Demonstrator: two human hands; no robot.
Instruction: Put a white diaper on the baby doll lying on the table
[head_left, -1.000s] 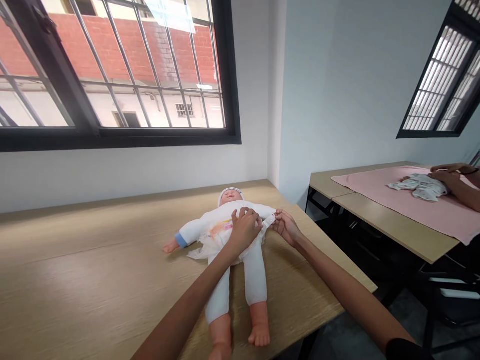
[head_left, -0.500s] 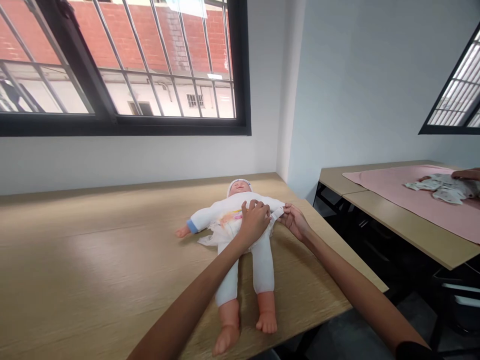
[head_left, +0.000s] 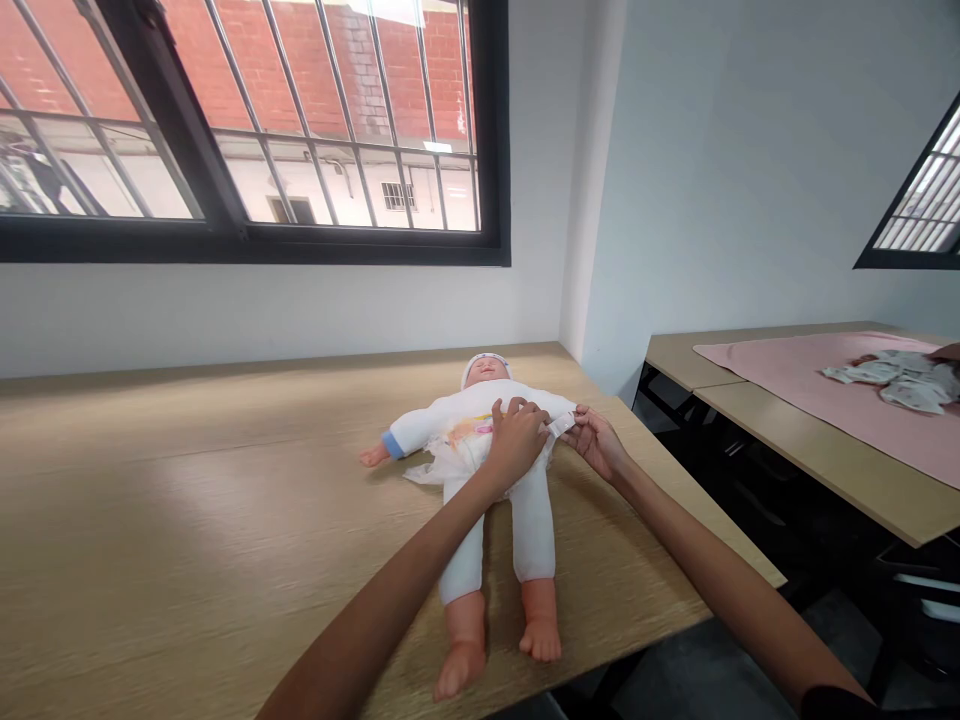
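Note:
A baby doll (head_left: 534,520) in a white outfit and cap lies on its back on the wooden table (head_left: 225,520), feet toward me. Around its hips is a white diaper (head_left: 466,446) with a coloured print, its left-side flap loose on the table. My left hand (head_left: 516,440) rests over the front of the diaper, fingers bent toward its right edge. Beside the doll's hip on the right, my right hand (head_left: 594,440) pinches the diaper's white side tab, stretched outward. The doll's arm on the right is partly hidden by my hands.
At the right stands another table (head_left: 847,470) with a pink cloth (head_left: 795,375) and a patterned white garment (head_left: 892,375). Part of another person's hand (head_left: 949,352) shows at the right edge. A barred window (head_left: 337,130) is in the wall behind.
The view has shifted slightly, moving the scene a little to the right. Both hands keep nearly the same places on the diaper, the tab turned slightly flatter.

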